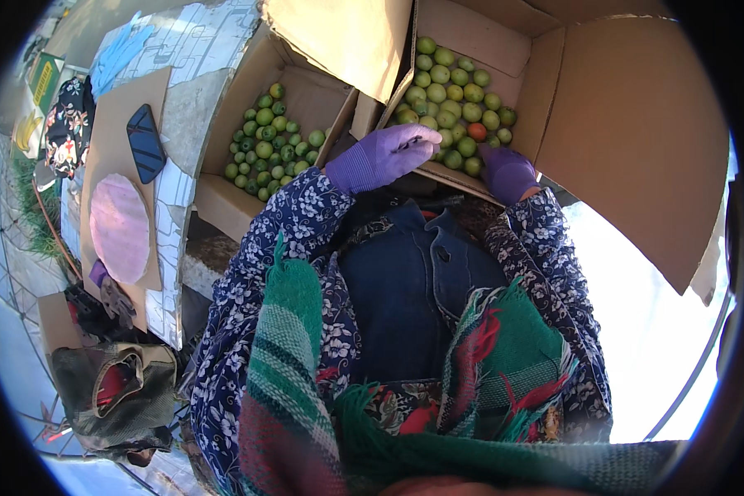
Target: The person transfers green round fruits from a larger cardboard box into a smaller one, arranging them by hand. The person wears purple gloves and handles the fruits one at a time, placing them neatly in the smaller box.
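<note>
My left hand, in a purple knit glove, hovers over the near left corner of a cardboard box. Its fingers are bent together, and whether anything sits in the palm is hidden. Inside the box lie many green tomatoes and one orange-red tomato. My right hand, gloved alike, reaches down into the near right corner, right by the tomatoes. Its fingertips are partly hidden, so a grip cannot be made out. A second cardboard box, to the left, holds smaller green tomatoes.
Left of the boxes is a patterned board with a cardboard sheet, a smartphone, a pink oval piece and blue gloves. A dark bag stands at lower left. A large box flap spreads to the right.
</note>
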A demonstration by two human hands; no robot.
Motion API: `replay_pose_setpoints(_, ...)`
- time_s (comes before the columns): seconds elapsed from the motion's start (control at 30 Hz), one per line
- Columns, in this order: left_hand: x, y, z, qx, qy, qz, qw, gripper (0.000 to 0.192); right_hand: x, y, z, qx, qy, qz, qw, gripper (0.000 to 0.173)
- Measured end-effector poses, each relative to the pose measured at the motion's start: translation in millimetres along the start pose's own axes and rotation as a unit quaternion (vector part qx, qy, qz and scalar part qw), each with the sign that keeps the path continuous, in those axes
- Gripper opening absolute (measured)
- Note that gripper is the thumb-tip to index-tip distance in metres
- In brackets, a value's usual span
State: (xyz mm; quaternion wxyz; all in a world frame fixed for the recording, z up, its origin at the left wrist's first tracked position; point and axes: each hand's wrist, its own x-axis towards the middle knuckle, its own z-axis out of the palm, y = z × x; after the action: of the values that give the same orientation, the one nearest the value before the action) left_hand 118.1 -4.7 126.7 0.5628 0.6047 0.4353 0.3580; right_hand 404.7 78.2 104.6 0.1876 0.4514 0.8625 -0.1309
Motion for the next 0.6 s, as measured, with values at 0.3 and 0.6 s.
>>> replay_pose_setpoints(0.3, -92.6, -131.2, -168.5, 0.234, 0.330, -0.235, 0.884, 0.029, -2.9, -20.5, 4.4, 0.232, 0.307, 0.024, 0.923, 0.025)
replay_pose_setpoints(0.6, -106.9, -246.0, -178.1, 0.510, 0.220, -0.389, 0.735, 0.070, -2.6, -19.0, 8.7, 0.271, 0.303, 0.017, 0.913, 0.026)
